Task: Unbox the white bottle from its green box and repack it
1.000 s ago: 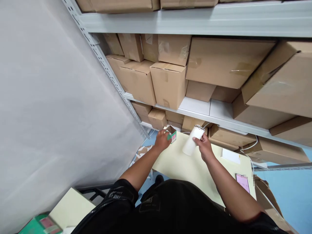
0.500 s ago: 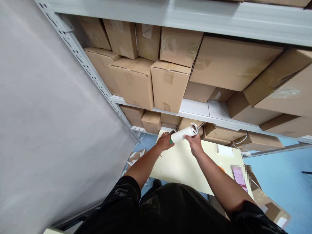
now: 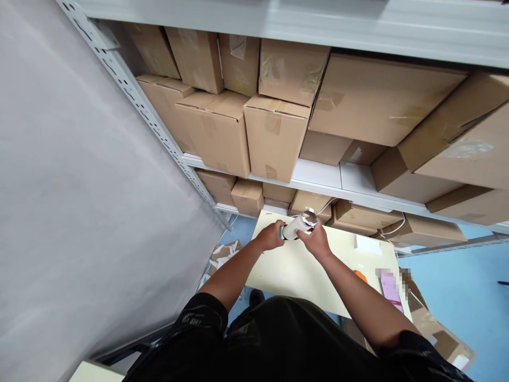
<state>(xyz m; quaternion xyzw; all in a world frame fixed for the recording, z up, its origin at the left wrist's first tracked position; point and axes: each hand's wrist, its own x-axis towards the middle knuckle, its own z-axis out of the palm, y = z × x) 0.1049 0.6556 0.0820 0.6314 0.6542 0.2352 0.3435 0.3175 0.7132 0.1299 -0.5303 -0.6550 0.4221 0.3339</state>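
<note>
A white cylinder [image 3: 294,229] is held tilted above the pale table, its upper right end shiny and ring-shaped. My right hand [image 3: 317,241] is closed around that upper end, the thumb along its near side. At the lower left end my left hand [image 3: 272,236] is closed on a small green-edged thing [image 3: 282,232], right against the cylinder's base. Fingers cover most of the green-edged thing, so its kind is unclear. Whether the cylinder is a bottle or a tube I cannot tell.
Under my hands stands a pale yellow table [image 3: 296,270] bearing a white box [image 3: 368,244], an orange thing [image 3: 360,275] and a phone [image 3: 391,289]. Ahead is a metal shelf [image 3: 318,187] stacked with cardboard boxes [image 3: 274,138]. A grey wall [image 3: 99,201] rises at left.
The cylinder has come slightly lower and left, and is tilted more steeply. My left hand has closed in at its base, and the right hand has shifted with the upper end.
</note>
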